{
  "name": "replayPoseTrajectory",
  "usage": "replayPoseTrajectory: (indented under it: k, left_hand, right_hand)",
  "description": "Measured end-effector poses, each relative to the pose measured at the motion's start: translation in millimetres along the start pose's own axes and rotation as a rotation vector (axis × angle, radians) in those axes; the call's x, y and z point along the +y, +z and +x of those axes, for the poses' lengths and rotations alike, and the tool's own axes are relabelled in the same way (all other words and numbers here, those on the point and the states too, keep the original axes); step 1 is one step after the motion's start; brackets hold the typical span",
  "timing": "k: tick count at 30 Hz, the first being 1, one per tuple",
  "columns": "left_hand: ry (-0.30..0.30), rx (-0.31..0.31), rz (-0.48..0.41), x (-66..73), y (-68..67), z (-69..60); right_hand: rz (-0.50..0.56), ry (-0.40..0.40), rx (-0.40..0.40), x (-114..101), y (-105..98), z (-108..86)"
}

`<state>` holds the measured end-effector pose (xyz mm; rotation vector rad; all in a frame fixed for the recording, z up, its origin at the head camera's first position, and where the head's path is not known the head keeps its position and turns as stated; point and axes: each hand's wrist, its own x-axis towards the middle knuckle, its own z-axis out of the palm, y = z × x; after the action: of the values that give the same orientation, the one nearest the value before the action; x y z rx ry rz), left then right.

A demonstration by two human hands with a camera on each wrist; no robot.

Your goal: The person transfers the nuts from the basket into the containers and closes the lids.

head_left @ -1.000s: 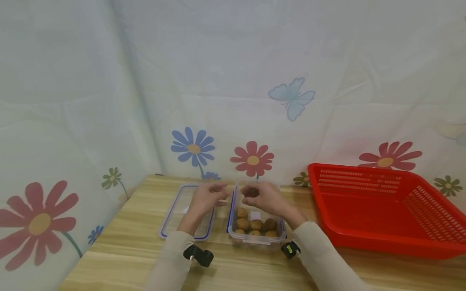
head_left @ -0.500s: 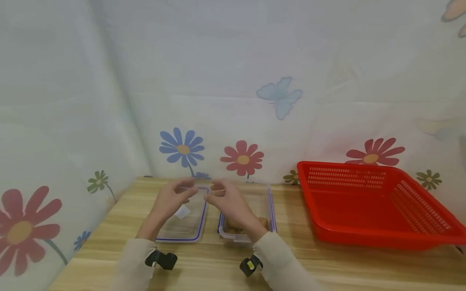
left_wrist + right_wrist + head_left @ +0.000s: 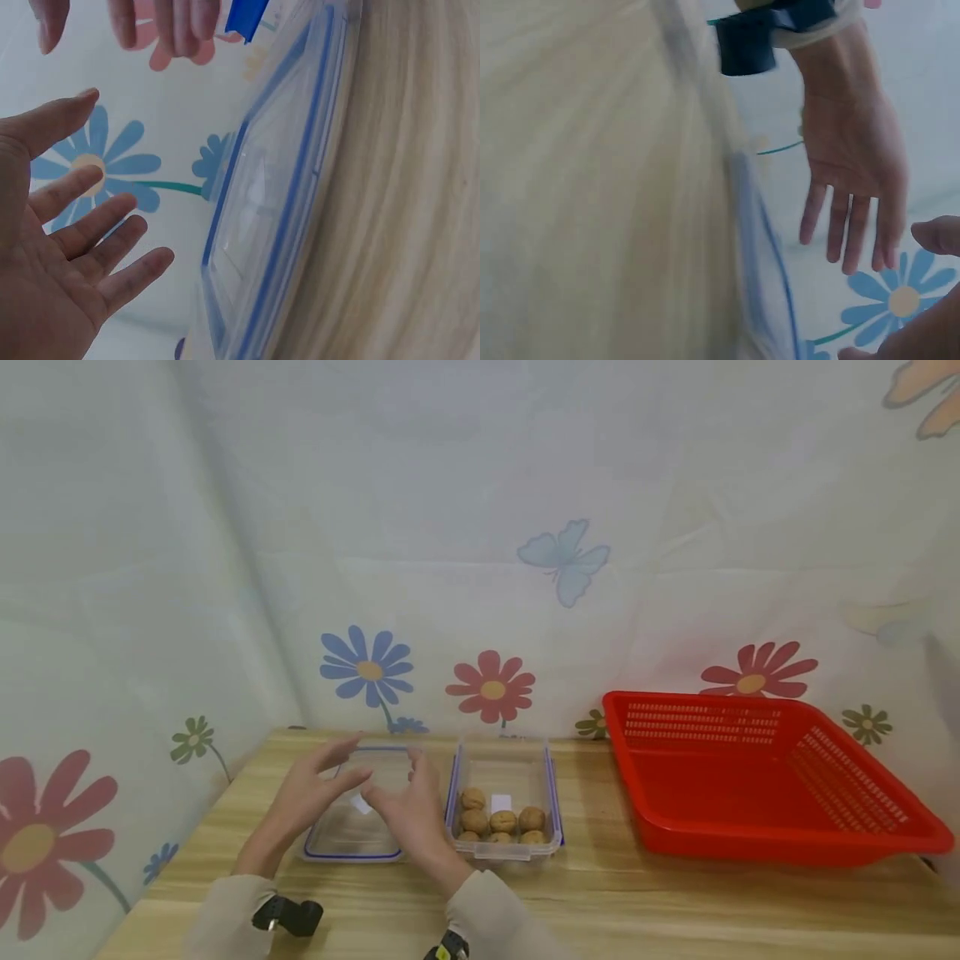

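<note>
In the head view a clear plastic lid [image 3: 348, 841] with a blue seal lies flat on the table at the left. My left hand [image 3: 300, 797] hovers over its left side, fingers spread and relaxed, touching nothing. Above the lid's right side hangs my right hand [image 3: 414, 810], thumb and fingers apart, holding nothing. To the right of the lid stands an uncovered clear food container [image 3: 557, 793] with several walnuts [image 3: 503, 821] in its near part. The left wrist view shows my left palm [image 3: 56, 270] beside the lid [image 3: 259, 195], apart from it.
A large red plastic basket [image 3: 720, 839] stands on the right of the wooden table [image 3: 600, 902]. Behind the table hangs a white cloth [image 3: 450, 485] printed with flowers and butterflies. A small white label [image 3: 501, 803] shows in the container.
Both hands have moved left, the right one from over the container to over the lid. The walnuts have come into fuller view. The camera has turned slightly right.
</note>
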<state>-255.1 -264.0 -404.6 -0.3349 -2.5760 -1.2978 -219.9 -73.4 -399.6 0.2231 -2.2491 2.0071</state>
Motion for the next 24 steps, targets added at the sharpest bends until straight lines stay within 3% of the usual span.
replayPoseTrajectory:
  k: [7,14,19,24]
  left_hand:
    - [-0.068,-0.019,0.007,-12.8,-6.1,-3.4]
    - [-0.181,0.006,0.034,-21.6,-11.4,-5.1]
    - [-0.251,0.026,0.092,-32.2,-14.2,-5.6]
    - [-0.264,0.014,0.097,-43.3,-16.9,-6.9]
  right_hand:
    - [-0.107,0.016,0.110,21,16,-3.1]
    - [-0.096,0.105,0.108,31,17,-2.8]
    - [-0.066,0.121,0.112,35,14,0.2]
    - [-0.050,0.143,0.098,38,12,1.9]
